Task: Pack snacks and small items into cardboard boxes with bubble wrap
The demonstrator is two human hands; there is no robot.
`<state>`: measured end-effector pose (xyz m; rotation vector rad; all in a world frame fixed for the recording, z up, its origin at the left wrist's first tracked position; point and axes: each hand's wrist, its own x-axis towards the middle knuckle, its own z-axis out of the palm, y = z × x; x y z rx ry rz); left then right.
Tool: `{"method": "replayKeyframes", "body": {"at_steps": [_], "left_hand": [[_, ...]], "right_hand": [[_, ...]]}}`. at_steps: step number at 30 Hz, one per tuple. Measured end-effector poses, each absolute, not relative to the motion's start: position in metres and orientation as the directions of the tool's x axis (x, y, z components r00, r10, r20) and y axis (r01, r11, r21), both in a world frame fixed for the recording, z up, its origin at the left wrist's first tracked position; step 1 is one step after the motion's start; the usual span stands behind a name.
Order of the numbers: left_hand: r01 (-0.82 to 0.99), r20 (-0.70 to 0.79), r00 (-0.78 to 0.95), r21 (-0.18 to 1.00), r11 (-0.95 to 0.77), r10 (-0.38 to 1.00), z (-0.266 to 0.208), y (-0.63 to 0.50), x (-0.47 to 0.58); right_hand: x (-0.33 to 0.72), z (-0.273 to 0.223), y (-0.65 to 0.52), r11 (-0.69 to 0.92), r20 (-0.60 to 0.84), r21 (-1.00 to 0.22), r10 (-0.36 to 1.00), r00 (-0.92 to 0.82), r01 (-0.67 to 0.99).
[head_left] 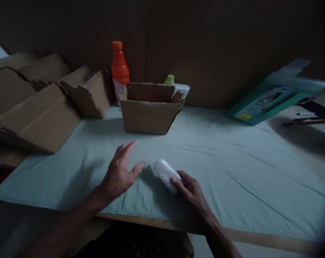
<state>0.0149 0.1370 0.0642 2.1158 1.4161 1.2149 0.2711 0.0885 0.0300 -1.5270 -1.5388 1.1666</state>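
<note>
My right hand [191, 188] grips a small bundle in clear bubble wrap [166, 173], thumb on top and fingers along its right side. What is inside the wrap I cannot make out. To the left of the bundle, my left hand [121, 170] is raised over the cloth, thumb and fingers spread, holding nothing. Beyond both hands stands an open cardboard box [149, 116] with ragged upper edges; its contents are mostly hidden by the front wall.
A pale green cloth [205, 139] covers the table. Several cardboard boxes [38, 118] crowd the left side. At the back are an orange bottle [120, 68] and a white bottle with a green cap [170, 79]. A teal liquid jug [270, 98] stands at the far right.
</note>
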Motion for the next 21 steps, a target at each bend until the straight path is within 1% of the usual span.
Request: {"method": "replayKeyframes", "body": {"at_steps": [2, 3, 4, 6, 9, 11, 14, 17, 19, 21], "left_hand": [[0.698, 0.628, 0.208, 0.442, -0.564, 0.750, 0.092, 0.180, 0.016], [0.734, 0.665, 0.236, 0.356, -0.578, 0.709, 0.104, 0.203, 0.017], [0.768, 0.676, 0.255, 0.293, -0.570, 0.691, 0.115, 0.225, 0.019], [0.820, 0.652, 0.285, 0.214, -0.531, 0.702, 0.130, 0.265, 0.024], [0.870, 0.562, 0.308, 0.162, -0.467, 0.768, 0.135, 0.298, 0.027], [0.878, 0.539, 0.324, 0.135, -0.459, 0.778, 0.132, 0.296, 0.024], [0.859, 0.566, 0.369, 0.094, -0.503, 0.737, 0.128, 0.259, 0.010], [0.833, 0.590, 0.409, 0.071, -0.549, 0.696, 0.129, 0.198, -0.009], [0.814, 0.601, 0.424, 0.075, -0.576, 0.678, 0.131, 0.156, -0.021], [0.799, 0.615, 0.426, 0.088, -0.594, 0.664, 0.133, 0.120, -0.029]], "right_hand": [[0.273, 0.028, 0.090, -0.061, -0.123, -0.898, 0.985, -0.117, 0.435], [0.273, 0.026, 0.090, -0.036, -0.106, -0.891, 0.986, -0.131, 0.453], [0.272, 0.024, 0.090, -0.008, -0.082, -0.885, 0.987, -0.139, 0.466], [0.270, 0.020, 0.090, 0.037, -0.034, -0.874, 0.990, -0.138, 0.484], [0.272, 0.016, 0.090, 0.086, 0.021, -0.863, 0.991, -0.134, 0.498], [0.278, 0.018, 0.089, 0.102, 0.044, -0.852, 0.991, -0.125, 0.514], [0.296, 0.034, 0.084, 0.092, 0.082, -0.829, 0.996, -0.044, 0.551], [0.322, 0.067, 0.077, 0.093, 0.169, -0.810, 0.982, 0.079, 0.578], [0.336, 0.098, 0.076, 0.154, 0.293, -0.752, 0.949, 0.116, 0.641], [0.340, 0.132, 0.080, 0.231, 0.430, -0.618, 0.899, 0.077, 0.751]]}}
